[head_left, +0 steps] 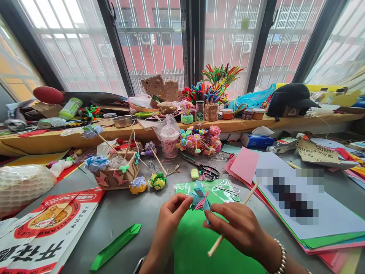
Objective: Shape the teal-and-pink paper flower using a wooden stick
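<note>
My left hand (174,213) pinches the edge of a folded paper flower (202,199) in light blue with a pink piece at its front. From the other side my right hand (241,224) holds the same flower with its fingertips. A pale wooden stick (216,245) runs diagonally behind my right hand; whether that hand grips it I cannot tell. Beneath lies a green sheet (205,243), with a clear plastic sleeve (185,187) and small silver scissors (232,193) at its far edge. A folded green paper strip (116,245) rests left of my left arm.
Black-handled scissors (209,171) lie beyond the sleeve. A cardboard box (114,179) with paper flowers stands back left, near a printed paper bag (57,224). Stacked coloured paper (322,213) fills the right. A cluttered wooden ledge (148,127) runs below the windows.
</note>
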